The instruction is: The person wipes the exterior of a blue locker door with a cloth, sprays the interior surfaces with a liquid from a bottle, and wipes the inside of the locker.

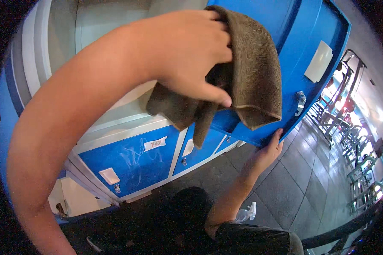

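My left hand (195,55) is closed on a brown cloth (257,63), its fingers tucked under the fabric. Part of the cloth hangs down in loose folds below my palm. Behind it, a blue locker door (300,32) stands swung outward, with a white plate and a metal latch (301,103) on it. The cloth lies over part of the door; whether it presses on the surface I cannot tell. Lower down, my right hand (268,155) grips the door's bottom edge, fingers and thumb on either side.
The open locker compartment (102,25) is at the upper left. Below are closed blue locker doors (132,159) with latches and another open compartment (81,197). A clear bottle with a white trigger top (247,212) is by my right forearm. Gym machines (357,148) line the right, over dark floor tiles (285,187).
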`<state>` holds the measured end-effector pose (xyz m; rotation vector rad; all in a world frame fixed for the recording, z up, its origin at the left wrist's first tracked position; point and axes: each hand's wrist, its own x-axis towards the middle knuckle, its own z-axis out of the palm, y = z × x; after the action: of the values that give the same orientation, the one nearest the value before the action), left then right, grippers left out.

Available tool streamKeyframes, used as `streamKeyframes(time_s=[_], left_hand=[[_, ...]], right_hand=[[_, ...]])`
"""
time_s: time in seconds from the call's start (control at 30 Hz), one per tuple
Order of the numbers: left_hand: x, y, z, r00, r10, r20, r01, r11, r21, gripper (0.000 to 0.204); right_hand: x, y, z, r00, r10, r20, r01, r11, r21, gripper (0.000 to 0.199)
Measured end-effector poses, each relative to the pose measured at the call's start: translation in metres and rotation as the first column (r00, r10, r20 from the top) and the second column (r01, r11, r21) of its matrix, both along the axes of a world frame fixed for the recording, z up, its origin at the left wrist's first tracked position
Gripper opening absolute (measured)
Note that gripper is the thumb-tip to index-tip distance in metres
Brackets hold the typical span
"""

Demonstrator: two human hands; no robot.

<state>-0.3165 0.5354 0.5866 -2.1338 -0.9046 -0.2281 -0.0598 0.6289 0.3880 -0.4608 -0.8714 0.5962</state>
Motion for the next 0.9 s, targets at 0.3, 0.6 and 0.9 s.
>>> streamKeyframes(time_s=[0.3, 0.6, 0.9], left_hand=[[0.003, -0.004, 0.006, 0.988, 0.141, 0.068, -0.155, 0.946, 0.283, 0.064], [0.004, 0.014, -0.015, 0.992, -0.129, -0.012, 0.13, 0.99, 0.049, 0.057], [0.005, -0.006, 0.005, 0.992, 0.091, 0.091, -0.112, 0.959, 0.26, 0.052]], right_hand=[[0.005, 0.003, -0.005, 1.0, 0.01, 0.028, -0.011, 1.0, 0.028, 0.043], [0.002, -0.001, 0.002, 0.999, 0.015, 0.046, -0.016, 1.0, 0.019, 0.036], [0.001, 0.002, -0.002, 0.999, -0.036, 0.011, 0.036, 0.999, 0.037, 0.04]])
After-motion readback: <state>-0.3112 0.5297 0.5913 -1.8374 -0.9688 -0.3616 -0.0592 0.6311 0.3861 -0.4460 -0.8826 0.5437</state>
